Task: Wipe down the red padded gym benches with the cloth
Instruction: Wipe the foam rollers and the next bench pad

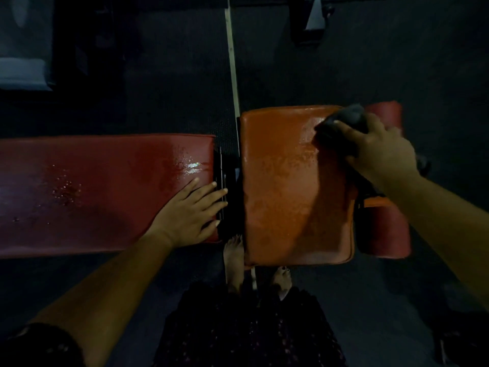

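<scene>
Her right hand (375, 147) has its fingers curled over a dark, bunched cloth (341, 125), pressing it onto the far right corner of the wet orange-red seat pad (285, 186). The left hand (189, 215) lies flat, fingers spread, on the near end of the long red bench pad (92, 192), just beside the gap between the pads. Bare feet (234, 258) stand on the dark floor (172, 83).

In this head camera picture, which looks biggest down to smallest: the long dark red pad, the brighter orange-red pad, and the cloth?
1. Long dark red pad, cut off at the left edge, so really longer.
2. Orange-red pad.
3. Cloth, smallest, partly hidden under the right hand.
The pads sit about equally far from the camera, so the order seems fair.
</scene>
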### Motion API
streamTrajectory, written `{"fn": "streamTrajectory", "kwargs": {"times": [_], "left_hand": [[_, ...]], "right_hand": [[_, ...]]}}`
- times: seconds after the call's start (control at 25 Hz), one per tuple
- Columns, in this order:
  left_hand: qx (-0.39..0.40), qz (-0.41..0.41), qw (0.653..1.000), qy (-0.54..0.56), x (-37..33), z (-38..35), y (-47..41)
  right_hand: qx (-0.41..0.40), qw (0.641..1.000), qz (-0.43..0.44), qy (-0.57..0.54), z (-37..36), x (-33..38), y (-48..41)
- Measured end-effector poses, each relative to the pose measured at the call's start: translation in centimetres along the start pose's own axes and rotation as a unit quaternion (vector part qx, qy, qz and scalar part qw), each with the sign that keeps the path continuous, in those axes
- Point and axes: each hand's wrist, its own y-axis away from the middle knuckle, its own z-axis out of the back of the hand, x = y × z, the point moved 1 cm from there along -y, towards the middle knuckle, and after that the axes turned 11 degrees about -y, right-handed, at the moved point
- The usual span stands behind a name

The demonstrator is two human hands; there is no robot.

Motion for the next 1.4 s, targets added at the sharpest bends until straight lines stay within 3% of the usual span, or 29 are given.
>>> {"fn": "streamTrajectory", "kwargs": {"times": [0.16,0.28,0.44,0.6,0.68,0.8,0.92,1.04,1.16,1.32,1.4], "left_hand": [[0.016,0.042,0.999,0.004,-0.3,0.1,-0.2],[0.01,0.037,0.999,0.011,-0.2,0.2,-0.2],[-0.011,0.037,0.999,0.009,-0.3,0.2,-0.3],[0.001,0.035,0.999,0.002,-0.3,-0.1,-0.3],[-0.004,0.038,0.999,0.001,-0.3,-0.1,-0.3],[-0.012,0.045,0.999,0.017,-0.3,-0.1,-0.3],[-0.019,0.042,0.999,0.026,-0.2,-0.3,-0.1],[-0.02,0.043,0.999,0.023,-0.1,-0.2,-0.1],[-0.008,0.041,0.999,0.016,-0.2,-0.2,-0.1],[0.009,0.037,0.999,0.007,0.1,-0.2,-0.3],[0.008,0.033,0.999,0.001,0.0,0.0,-0.3]], "right_hand": [[-0.021,0.966,-0.177,-0.185,-2.2,3.1,2.2],[-0.026,0.954,-0.212,-0.211,-3.0,9.1,3.4],[0.015,0.994,-0.055,-0.089,-3.3,17.5,3.8],[0.088,0.984,0.142,0.068,-5.4,21.9,5.1],[0.101,0.975,0.17,0.097,-5.6,21.0,5.9],[0.105,0.976,0.186,0.045,-4.9,17.0,6.6],[0.072,0.989,0.125,0.017,-4.2,12.0,7.0],[0.009,1.0,-0.01,-0.009,-3.8,6.8,7.3],[-0.012,0.988,-0.135,-0.079,-3.8,2.2,8.3],[-0.011,0.952,-0.248,-0.181,-5.1,4.2,9.7],[-0.008,0.946,-0.26,-0.193,-5.7,7.8,10.6]]}}
